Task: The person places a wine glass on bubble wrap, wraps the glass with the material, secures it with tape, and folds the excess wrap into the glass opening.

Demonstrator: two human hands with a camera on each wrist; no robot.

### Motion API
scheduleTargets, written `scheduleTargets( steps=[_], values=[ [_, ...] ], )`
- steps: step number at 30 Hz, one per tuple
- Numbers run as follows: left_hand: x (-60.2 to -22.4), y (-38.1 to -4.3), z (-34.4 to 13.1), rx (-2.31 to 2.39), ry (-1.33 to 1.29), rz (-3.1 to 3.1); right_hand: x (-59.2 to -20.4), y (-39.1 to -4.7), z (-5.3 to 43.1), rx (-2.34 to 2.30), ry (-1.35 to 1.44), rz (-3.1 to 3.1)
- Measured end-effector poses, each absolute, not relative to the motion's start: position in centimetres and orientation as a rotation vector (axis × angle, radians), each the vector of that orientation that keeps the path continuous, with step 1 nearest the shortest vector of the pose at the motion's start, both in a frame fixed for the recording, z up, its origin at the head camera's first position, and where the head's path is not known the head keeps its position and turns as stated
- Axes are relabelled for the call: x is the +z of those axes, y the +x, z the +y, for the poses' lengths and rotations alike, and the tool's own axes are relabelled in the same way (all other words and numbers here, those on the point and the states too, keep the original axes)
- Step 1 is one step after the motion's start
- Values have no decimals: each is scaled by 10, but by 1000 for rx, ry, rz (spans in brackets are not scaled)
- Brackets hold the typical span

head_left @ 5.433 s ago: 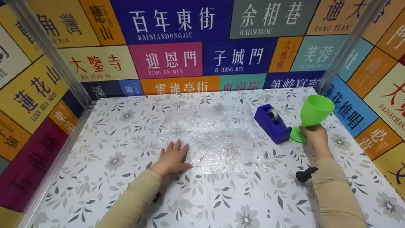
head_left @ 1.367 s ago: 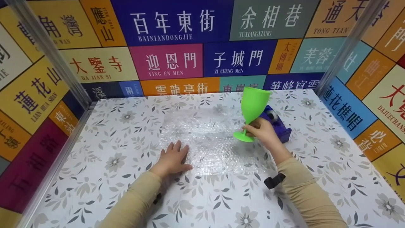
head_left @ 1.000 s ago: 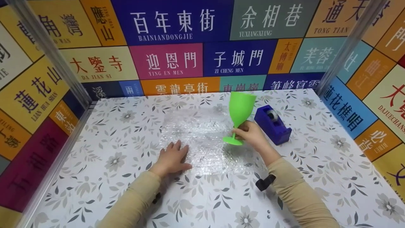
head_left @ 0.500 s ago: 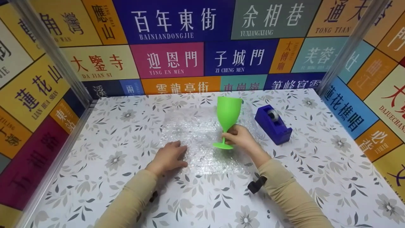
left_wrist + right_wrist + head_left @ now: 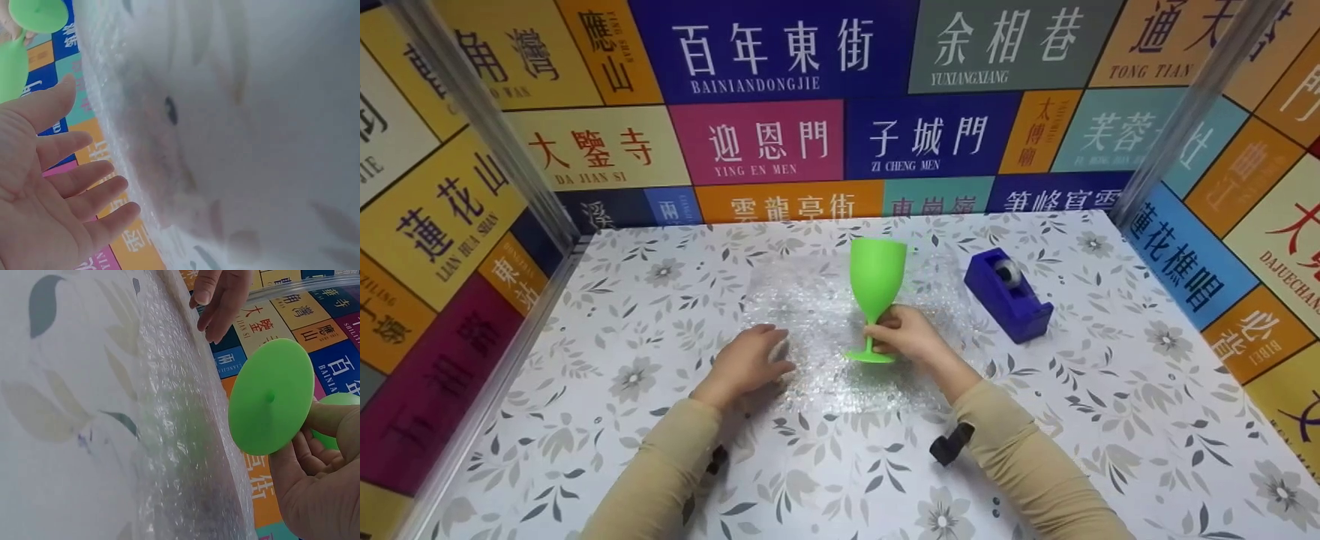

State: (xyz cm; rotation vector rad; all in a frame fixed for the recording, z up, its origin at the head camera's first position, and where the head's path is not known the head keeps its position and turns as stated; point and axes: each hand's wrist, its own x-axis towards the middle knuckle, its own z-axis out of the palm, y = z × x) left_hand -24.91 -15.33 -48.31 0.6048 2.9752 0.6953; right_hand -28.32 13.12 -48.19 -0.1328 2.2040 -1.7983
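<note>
In the head view my right hand (image 5: 913, 335) pinches the thin stem of a bright green goblet (image 5: 877, 276), which is upright, bowl on top. In the right wrist view its round foot (image 5: 271, 402) hangs above a sheet of clear bubble wrap (image 5: 174, 422), apart from it. That sheet (image 5: 829, 386) lies flat on the table. My left hand (image 5: 744, 365) hovers at the sheet's left edge and holds nothing. Its fingers (image 5: 95, 185) are spread and relaxed in the left wrist view, and the goblet (image 5: 39, 14) shows in the top left corner.
A purple tape dispenser (image 5: 1009, 300) with a roll of clear tape stands right of the bubble wrap. The table (image 5: 622, 435) wears a white floral cover. Printed panels (image 5: 765, 142) and clear corner posts (image 5: 1185, 112) enclose its back and sides.
My right hand has carried the goblet left from beyond the tape dispenser to above the middle of the bubble wrap. My left hand has lifted slightly and drawn left off the sheet's edge.
</note>
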Motion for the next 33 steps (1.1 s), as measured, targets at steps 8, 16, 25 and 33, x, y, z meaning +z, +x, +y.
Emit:
scheduleTargets(
  steps=[8, 16, 25, 33],
  values=[
    [-475, -256, -163, 852, 504, 2966, -485, -277, 113, -1797, -145, 2141],
    [-469, -263, -176, 1014, 271, 2887, -487, -273, 97, -1786, -116, 2107],
    [-470, -267, -191, 1082, 79, 2824, -492, -268, 79, -1804, -55, 2046],
    [-469, -270, -200, 1057, -13, 2823, -495, -265, 64, -1799, -84, 1984]
  ],
)
